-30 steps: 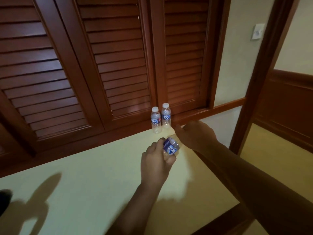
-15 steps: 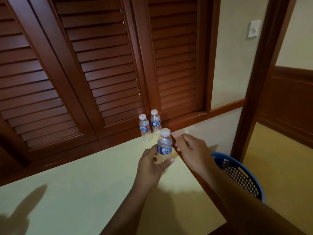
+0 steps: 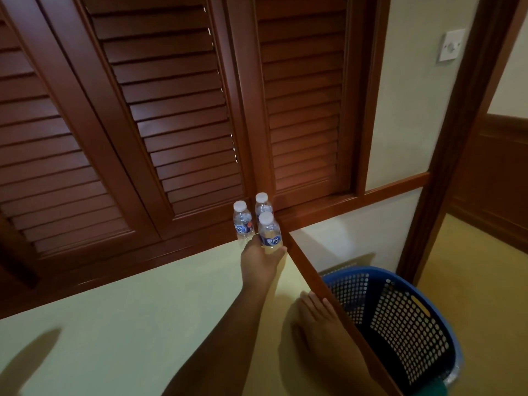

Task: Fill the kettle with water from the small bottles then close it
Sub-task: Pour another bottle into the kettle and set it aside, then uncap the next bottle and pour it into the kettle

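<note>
Three small clear water bottles with white caps and blue labels stand at the far right corner of the pale yellow counter (image 3: pixel 120 332). My left hand (image 3: pixel 261 260) grips the nearest bottle (image 3: pixel 269 231), upright, right beside the other two bottles, one at the left (image 3: pixel 243 221) and one behind (image 3: pixel 263 204). My right hand (image 3: pixel 320 318) rests flat on the counter by its right wooden edge, fingers straight, holding nothing. No kettle is in view.
Dark wooden louvred shutters (image 3: pixel 171 115) rise behind the counter. A blue perforated plastic basket (image 3: pixel 400 324) stands on the floor just right of the counter edge. A wooden door frame (image 3: pixel 445 167) and a wall switch (image 3: pixel 451 47) are at the right.
My left hand has carried the capped bottle forward and stood it next to the other two. My right hand has left the cap and dropped back onto the counter edge.
</note>
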A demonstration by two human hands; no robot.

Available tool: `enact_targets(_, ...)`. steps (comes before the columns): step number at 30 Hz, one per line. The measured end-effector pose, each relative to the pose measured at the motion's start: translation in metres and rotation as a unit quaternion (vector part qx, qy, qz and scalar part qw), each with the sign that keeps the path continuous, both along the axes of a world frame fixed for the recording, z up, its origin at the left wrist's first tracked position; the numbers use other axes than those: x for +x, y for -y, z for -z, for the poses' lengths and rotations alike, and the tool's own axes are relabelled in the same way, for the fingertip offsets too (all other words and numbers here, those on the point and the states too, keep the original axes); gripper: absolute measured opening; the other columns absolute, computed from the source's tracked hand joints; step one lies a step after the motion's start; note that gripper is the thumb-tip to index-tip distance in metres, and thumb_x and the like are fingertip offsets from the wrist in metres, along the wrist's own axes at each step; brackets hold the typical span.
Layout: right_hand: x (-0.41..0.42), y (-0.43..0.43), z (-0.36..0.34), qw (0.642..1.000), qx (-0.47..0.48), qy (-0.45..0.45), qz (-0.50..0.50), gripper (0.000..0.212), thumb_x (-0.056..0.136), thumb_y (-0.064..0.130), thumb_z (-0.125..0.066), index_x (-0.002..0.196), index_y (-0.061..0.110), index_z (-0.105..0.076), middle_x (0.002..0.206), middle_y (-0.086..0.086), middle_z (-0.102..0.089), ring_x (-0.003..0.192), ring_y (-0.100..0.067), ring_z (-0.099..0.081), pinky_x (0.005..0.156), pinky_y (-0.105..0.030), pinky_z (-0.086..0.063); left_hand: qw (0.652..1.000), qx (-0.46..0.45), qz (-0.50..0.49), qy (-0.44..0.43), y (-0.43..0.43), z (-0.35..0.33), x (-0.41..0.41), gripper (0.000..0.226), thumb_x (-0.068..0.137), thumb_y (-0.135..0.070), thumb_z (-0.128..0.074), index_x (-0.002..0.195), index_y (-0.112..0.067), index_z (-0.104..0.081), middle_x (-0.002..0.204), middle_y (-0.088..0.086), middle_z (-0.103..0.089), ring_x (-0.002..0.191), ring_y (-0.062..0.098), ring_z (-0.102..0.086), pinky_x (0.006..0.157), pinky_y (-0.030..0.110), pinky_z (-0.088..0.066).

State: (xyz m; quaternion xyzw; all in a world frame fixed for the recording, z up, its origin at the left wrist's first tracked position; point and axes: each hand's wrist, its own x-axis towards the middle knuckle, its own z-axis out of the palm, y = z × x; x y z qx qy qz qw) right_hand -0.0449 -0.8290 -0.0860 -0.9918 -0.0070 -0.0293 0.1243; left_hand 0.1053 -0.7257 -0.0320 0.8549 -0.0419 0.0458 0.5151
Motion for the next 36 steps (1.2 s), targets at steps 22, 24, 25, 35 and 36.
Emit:
enact_targets(22, -0.016, -0.084, -0.05, 0.98, 0.137, 0.133, -0.059, 0.049, 0.097, 0.04, -0.046, 0.14, 0.019, -0.058, 0.143, 0.003, -0.058, 0.133, -0.011, -0.052, 0.115, -0.01, -0.01, 0.996, -0.06, -0.063, 0.03, -0.159, -0.017, -0.127, 0.031, 0.098, -0.018, -0.069, 0.101, -0.048, -0.064, 0.094, -0.026, -0.074, 0.092, -0.003, -0.07, 0.083, 0.011, -0.052)
enact_targets(24, -0.014, -0.134, -0.059, 0.956, 0.23, 0.135, -0.123, 0.048, 0.094, 0.031, -0.051, 0.139, 0.016, -0.058, 0.14, 0.0, -0.061, 0.129, -0.012, -0.054, 0.11, -0.006, -0.019, 0.992, -0.072, -0.087, 0.048, -0.193, -0.026, -0.154, 0.034, 0.099, -0.013, -0.067, 0.106, -0.046, -0.065, 0.099, -0.032, -0.072, 0.095, -0.003, -0.071, 0.084, 0.01, -0.052)
enact_targets(25, -0.015, -0.157, -0.062, 0.945, 0.26, 0.126, -0.153, 0.048, 0.094, 0.03, -0.05, 0.14, 0.016, -0.057, 0.14, 0.001, -0.06, 0.129, -0.007, -0.051, 0.107, -0.004, -0.02, 0.99, -0.077, -0.105, 0.057, -0.209, -0.029, -0.166, 0.035, 0.1, -0.011, -0.067, 0.11, -0.044, -0.066, 0.101, -0.032, -0.073, 0.097, -0.003, -0.071, 0.085, 0.011, -0.052)
enact_targets(35, -0.089, -0.336, -0.112, 0.833, 0.386, 0.069, -0.39, 0.04, 0.099, 0.027, -0.044, 0.137, 0.029, -0.057, 0.135, 0.024, -0.055, 0.13, 0.004, -0.047, 0.103, -0.009, -0.035, 0.927, -0.045, -0.335, 0.164, -0.362, -0.057, -0.314, 0.025, 0.102, -0.015, -0.065, 0.121, -0.031, -0.071, 0.11, -0.02, -0.076, 0.107, 0.003, -0.072, 0.088, 0.019, -0.056)
enact_targets(36, -0.098, -0.35, -0.116, 0.823, 0.394, 0.067, -0.404, 0.039, 0.1, 0.027, -0.045, 0.137, 0.029, -0.058, 0.134, 0.025, -0.056, 0.13, 0.004, -0.048, 0.103, -0.01, -0.037, 0.918, -0.043, -0.354, 0.172, -0.373, -0.061, -0.327, 0.025, 0.102, -0.015, -0.065, 0.119, -0.033, -0.071, 0.109, -0.021, -0.076, 0.106, 0.003, -0.072, 0.086, 0.018, -0.056)
